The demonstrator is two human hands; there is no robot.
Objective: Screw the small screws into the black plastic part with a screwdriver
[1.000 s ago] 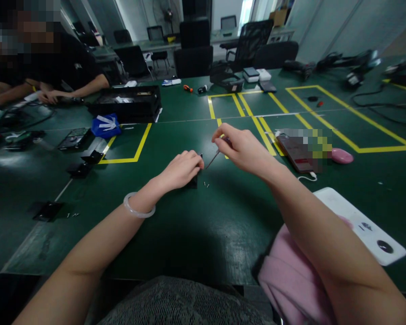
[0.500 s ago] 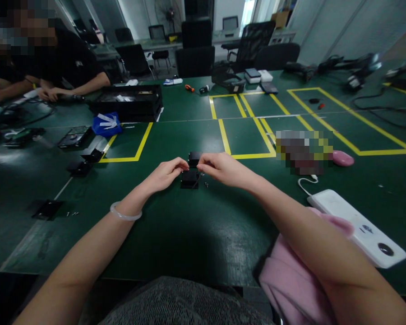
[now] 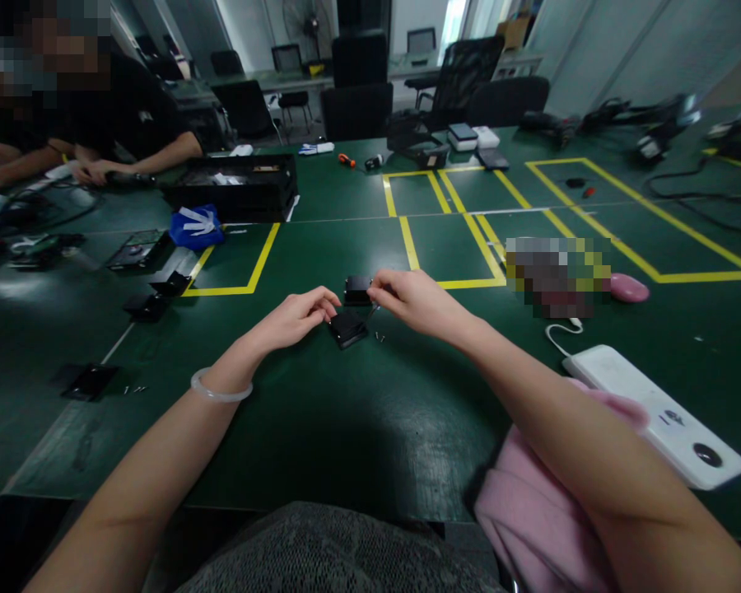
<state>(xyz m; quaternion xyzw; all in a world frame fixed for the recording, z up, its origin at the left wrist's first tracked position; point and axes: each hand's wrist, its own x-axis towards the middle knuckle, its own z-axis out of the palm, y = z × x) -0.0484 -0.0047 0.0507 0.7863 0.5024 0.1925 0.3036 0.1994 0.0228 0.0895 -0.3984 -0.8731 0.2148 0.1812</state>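
I am looking down through the head camera at a green surface (image 3: 432, 395), taking the nearer black block (image 3: 347, 328) as my clock's centre and twelve as straight ahead. That block is lying flat and slightly turned. My left hand (image 3: 305, 315) is reaching in from nine o'clock, its fingers curving loosely apart at the block's far left corner; I cannot tell whether they are touching it. A pale bracelet (image 3: 221, 397) is circling that wrist.

My right hand (image 3: 407, 295) is coming in from two o'clock, its thumb and fingers pinching together on a thin tool (image 3: 374, 311), whose shaft is slanting down toward the nearer block. The farther black block (image 3: 356, 290) is sitting just beyond, near twelve, beside my right fingertips. Small screws (image 3: 379, 336) are lying at three, just beside the nearer block.

Out at nine, black brackets (image 3: 88, 381) are resting on the surface, with more small screws (image 3: 134, 389) lying beside the nearest one. Toward ten, a blue pouch (image 3: 196, 228) is sitting near a black box (image 3: 231, 189), and another person's hands (image 3: 99, 171) are resting farther off. An orange screwdriver (image 3: 347, 161) is lying at twelve. A pink mouse (image 3: 630, 288) is resting toward three, and a white power bank (image 3: 654, 416) is lying toward four, partly under my right arm (image 3: 561, 412) and beside a pink cloth (image 3: 534, 494).
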